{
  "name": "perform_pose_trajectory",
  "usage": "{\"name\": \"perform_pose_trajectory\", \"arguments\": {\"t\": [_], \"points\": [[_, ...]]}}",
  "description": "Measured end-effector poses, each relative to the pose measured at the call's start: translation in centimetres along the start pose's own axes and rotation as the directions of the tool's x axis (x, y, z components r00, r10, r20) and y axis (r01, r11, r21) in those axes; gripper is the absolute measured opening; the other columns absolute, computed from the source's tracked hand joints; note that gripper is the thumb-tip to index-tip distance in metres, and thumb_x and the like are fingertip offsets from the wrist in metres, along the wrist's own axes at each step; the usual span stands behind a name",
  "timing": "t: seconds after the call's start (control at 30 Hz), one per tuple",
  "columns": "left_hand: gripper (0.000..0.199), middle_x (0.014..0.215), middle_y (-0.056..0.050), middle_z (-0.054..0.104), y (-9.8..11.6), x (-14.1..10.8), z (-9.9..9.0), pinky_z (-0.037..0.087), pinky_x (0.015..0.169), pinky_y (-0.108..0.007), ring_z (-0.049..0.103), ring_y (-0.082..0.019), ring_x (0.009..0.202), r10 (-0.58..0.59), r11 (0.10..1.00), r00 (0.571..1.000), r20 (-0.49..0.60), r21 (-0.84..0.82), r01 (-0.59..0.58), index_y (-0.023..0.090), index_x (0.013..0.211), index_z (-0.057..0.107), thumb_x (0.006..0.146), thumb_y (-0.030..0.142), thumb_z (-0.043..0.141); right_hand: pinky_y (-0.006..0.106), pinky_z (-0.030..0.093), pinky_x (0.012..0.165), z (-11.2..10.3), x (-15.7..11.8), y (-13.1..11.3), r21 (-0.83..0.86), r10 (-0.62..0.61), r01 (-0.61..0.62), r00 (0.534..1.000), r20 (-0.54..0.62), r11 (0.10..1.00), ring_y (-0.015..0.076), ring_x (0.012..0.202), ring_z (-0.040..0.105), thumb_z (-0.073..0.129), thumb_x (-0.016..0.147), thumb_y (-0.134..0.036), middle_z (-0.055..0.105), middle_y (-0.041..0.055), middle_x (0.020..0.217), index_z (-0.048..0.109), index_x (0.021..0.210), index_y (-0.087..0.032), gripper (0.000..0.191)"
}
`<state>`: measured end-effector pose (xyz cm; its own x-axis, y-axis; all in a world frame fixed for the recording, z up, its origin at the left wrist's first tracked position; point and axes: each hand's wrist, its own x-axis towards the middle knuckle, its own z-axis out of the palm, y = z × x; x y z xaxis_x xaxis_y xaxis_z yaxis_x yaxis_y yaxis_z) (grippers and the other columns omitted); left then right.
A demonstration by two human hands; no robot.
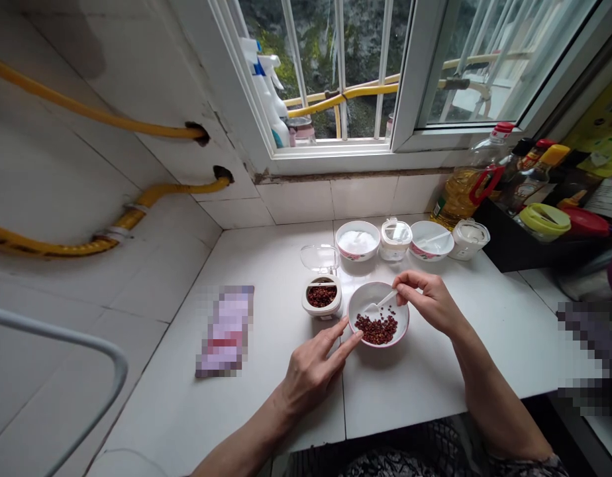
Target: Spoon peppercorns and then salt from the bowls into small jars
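The bowl [353, 298] is seen to be smooth and glossy, like china, and in it a shiny white spoon [387, 299] that looks like plastic and rough, dry, dark red bits [378, 330] can be seen. Beside the bowl, a jar [310, 306] of smooth white plastic with a clear, shiny lid [320, 257] is found. Under the bowl, smooth white tiles [385, 391] with a soft shine are seen, and far behind it, clear, glossy plastic is shown on the oil bottle [458, 192].

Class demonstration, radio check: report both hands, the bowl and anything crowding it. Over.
Right hand: grip on spoon, tip inside bowl. Left hand: fingers at rim. Dark red grains in bowl. Open jar close on left.
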<state>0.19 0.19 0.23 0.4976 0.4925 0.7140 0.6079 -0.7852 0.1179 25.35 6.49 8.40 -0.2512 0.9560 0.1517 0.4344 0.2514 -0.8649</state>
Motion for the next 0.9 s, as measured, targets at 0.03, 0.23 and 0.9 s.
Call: {"name": "perform_pose_trajectory", "arguments": {"t": [0.03, 0.23, 0.9], "points": [[0.042, 0.127, -0.019, 0.063, 0.0, 0.0, 0.0, 0.058, 0.070, -0.027, 0.067, -0.019, 0.097, 0.002, 1.000, 1.000, 0.007, 0.012, -0.002, 0.017, 0.131, 0.060, 0.094, 0.005, 0.044, 0.029, 0.047, 0.062, 0.1, -0.1, 0.0, 0.046, 0.018, -0.019, 1.000, 0.011, 0.999, 0.0157, 0.060, 0.059, 0.051, 0.088, -0.026, 0.066, -0.0011, 0.060, 0.062, 0.078, -0.020, 0.016], [0.047, 0.129, -0.018, 0.062, 0.3, 0.0, 0.3, 0.057, 0.071, -0.028, 0.067, -0.019, 0.093, 0.015, 0.991, 0.999, 0.042, 0.131, -0.020, 0.020, 0.139, 0.054, 0.095, 0.006, 0.044, 0.030, 0.048, 0.067, 0.6, -0.5, -1.0, 0.088, -0.102, 0.100, 0.995, 0.020, 0.991, 0.0155, 0.063, 0.062, 0.052, 0.087, -0.024, 0.066, -0.0008, 0.061, 0.063, 0.077, -0.020, 0.016], [0.050, 0.127, -0.019, 0.063, 0.5, 0.0, 0.5, 0.056, 0.071, -0.025, 0.068, -0.016, 0.087, 0.014, 0.991, 0.998, 0.054, 0.133, -0.022, 0.017, 0.144, 0.048, 0.095, 0.006, 0.045, 0.033, 0.049, 0.073, 0.0, -0.3, -0.4, -0.134, -0.156, 0.152, 0.988, -0.020, 0.979, 0.0184, 0.069, 0.062, 0.049, 0.087, -0.015, 0.068, 0.0002, 0.061, 0.064, 0.077, -0.020, 0.019]]}}
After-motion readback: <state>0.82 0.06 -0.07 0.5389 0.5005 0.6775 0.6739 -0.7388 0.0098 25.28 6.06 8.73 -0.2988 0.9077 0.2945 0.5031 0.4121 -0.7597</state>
